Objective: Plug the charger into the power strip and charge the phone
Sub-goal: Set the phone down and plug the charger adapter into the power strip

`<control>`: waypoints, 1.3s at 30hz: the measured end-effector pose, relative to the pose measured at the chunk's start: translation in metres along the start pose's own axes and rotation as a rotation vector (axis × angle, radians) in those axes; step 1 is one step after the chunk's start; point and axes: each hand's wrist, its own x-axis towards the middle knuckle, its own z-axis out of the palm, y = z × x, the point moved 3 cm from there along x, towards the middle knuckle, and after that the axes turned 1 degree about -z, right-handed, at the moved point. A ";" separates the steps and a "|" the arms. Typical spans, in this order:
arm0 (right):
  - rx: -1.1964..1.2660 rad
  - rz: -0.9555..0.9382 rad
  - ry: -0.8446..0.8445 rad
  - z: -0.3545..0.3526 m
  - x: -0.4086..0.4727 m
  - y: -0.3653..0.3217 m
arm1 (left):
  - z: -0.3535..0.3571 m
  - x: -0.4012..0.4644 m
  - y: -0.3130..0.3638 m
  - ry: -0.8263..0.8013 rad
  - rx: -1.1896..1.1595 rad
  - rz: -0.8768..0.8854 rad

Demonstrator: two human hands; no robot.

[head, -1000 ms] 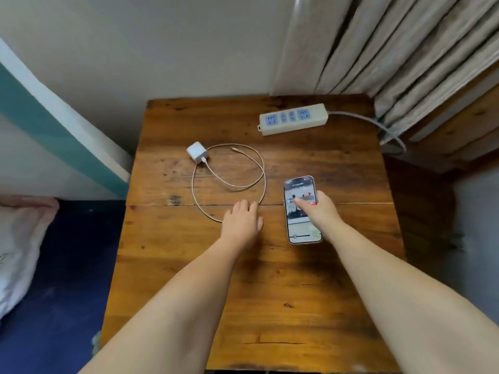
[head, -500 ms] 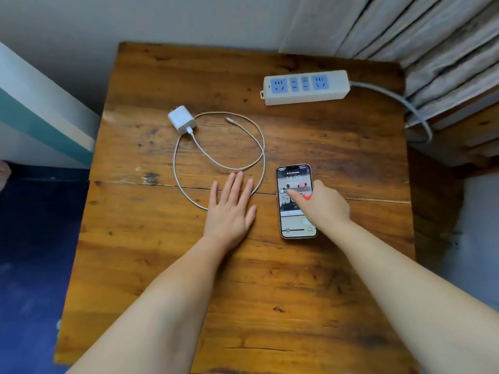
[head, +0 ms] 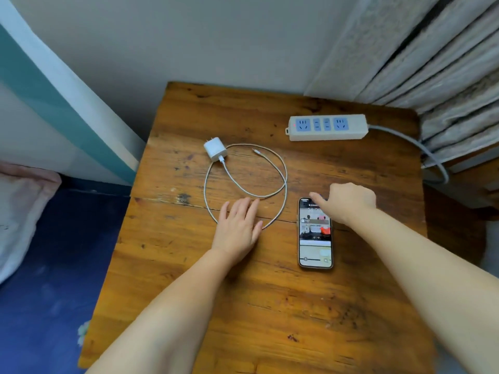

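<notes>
A white charger block (head: 214,149) lies on the wooden table (head: 270,306), its braided cable (head: 280,168) looped beside it with the free plug end (head: 256,151) inside the loop. A beige power strip (head: 326,127) with blue sockets lies at the back right, nothing plugged in. A phone (head: 314,238) lies face up, screen lit. My left hand (head: 237,225) rests flat on the table over the near part of the cable loop, fingers apart. My right hand (head: 348,201) hovers above the phone's top edge, forefinger pointing left, other fingers curled, holding nothing.
The power strip's grey cord (head: 421,149) runs off the right edge toward a curtain (head: 432,63). A wall stands behind the table. A blue floor (head: 40,279) and a pale cushion (head: 19,211) lie to the left.
My right hand has lifted off the phone screen and moved toward its top edge. My left hand has slid forward onto the cable loop. The camera view has shifted.
</notes>
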 end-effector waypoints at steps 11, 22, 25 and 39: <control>0.529 -0.287 0.144 -0.062 0.061 -0.178 | -0.038 0.037 -0.099 0.102 -0.198 -0.511; 0.731 -0.182 0.010 -0.042 0.091 -0.219 | -0.031 0.051 -0.103 0.024 -0.118 -0.552; 1.287 -0.079 -0.184 -0.051 0.089 -0.210 | -0.032 0.053 -0.102 0.035 -0.139 -0.540; 2.422 0.178 -0.183 -0.133 0.077 -0.052 | -0.037 0.088 0.020 -0.174 -0.411 -0.131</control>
